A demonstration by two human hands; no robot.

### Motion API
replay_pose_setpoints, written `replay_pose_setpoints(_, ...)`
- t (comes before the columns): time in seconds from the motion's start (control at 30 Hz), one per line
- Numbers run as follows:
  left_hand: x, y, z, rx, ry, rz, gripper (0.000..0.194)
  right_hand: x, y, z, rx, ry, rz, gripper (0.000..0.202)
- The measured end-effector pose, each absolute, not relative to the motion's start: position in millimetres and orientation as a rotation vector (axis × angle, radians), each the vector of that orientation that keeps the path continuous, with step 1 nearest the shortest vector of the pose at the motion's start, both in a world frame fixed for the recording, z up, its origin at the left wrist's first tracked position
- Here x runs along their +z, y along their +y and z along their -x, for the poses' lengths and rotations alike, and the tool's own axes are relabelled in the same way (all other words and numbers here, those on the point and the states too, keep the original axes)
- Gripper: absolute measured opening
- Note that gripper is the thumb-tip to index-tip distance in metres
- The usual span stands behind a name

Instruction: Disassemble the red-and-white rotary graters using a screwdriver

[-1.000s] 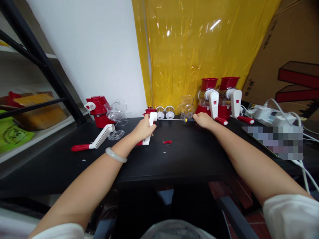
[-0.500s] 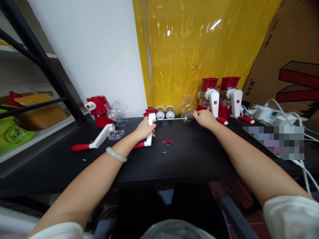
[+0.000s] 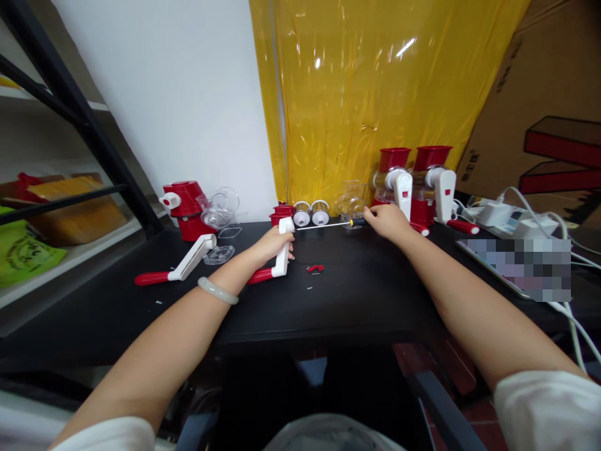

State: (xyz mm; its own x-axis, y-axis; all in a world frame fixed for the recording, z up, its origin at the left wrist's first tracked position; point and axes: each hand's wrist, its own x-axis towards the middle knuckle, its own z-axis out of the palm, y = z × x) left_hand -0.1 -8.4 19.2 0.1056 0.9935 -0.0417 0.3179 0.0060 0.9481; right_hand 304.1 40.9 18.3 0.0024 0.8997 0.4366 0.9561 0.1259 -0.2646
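My left hand is closed round a white crank handle with a red grip, held above the black table. In my right hand is a screwdriver with a black and yellow handle. Its long shaft points left, and its tip is at the upper end of the crank handle; whether it sits inside a hole is too small to tell. Below them lie a small red plastic piece and a few tiny metal bits, perhaps screws or pins. Two drum graters stand behind the shaft.
At left are a red grater body, clear plastic parts and another crank handle. Two assembled rotary graters stand at the right back. A tablet-like device, white cables and a cardboard box are further right.
The crank handle in my left hand has tipped slightly and shifted a little down and left. The screwdriver stays close to its upper end, in almost the same place.
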Motion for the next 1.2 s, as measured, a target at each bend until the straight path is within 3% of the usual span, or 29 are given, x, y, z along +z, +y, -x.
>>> replay_pose_setpoints(0.1, 19, -10, 2, 0.926, 1.504, -1.670, 0.030, 15, 47, -306, 0.012, -1.852, 1.786, 0.044)
replay_pose_setpoints(0.2, 20, -11, 5, 0.879, 1.649, -1.912, 0.040, 11, 52, -307, 0.449, -1.715, 1.813, 0.037)
replay_pose_setpoints(0.33, 26, -16, 8, 0.823, 1.712, -2.133, 0.045, 7, 54, -310, 1.024, -1.529, 1.801, 0.045)
replay_pose_setpoints(0.43, 32, -19, 7, 0.797, 1.728, -2.244, 0.048, 4, 53, -312, 1.184, -1.564, 1.844, 0.053)
replay_pose_setpoints(0.57, 34, -21, 7, 0.798, 1.729, -2.262, 0.049, 0, 54, -311, 1.095, -1.666, 1.922, 0.056)
replay_pose_setpoints(1.2, 25, -11, 11, 0.904, 1.616, -2.048, 0.042, 11, 49, -306, 0.011, -1.831, 1.788, 0.051)
